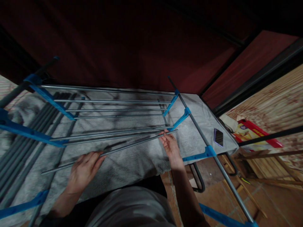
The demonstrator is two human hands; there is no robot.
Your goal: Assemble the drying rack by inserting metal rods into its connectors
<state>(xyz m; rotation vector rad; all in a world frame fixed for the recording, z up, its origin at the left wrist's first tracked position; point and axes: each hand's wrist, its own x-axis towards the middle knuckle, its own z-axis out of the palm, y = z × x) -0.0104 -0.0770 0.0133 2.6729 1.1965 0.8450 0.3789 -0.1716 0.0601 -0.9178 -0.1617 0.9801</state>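
Observation:
A thin grey metal tube (132, 144) slants across in front of me, held in both hands over the grey blanket. My left hand (86, 167) wraps around its left part from above, and its left end sticks out past the fingers. My right hand (168, 142) pinches it near the right end, close to a blue plastic bracket (181, 121) of the rack. The rack frame has grey uprights (199, 127) and more blue brackets (44, 136). Several crossbars (118, 101) span between the two sides, with two lower bars (109, 134) just beyond the held tube.
Several loose grey tubes (35, 135) lie on the left of the blanket (132, 164). A phone (218, 137) rests near the right edge. Beyond that edge are a red and yellow package (255, 134) and wooden pieces (270, 173). A dark red curtain-like surface (132, 44) rises behind.

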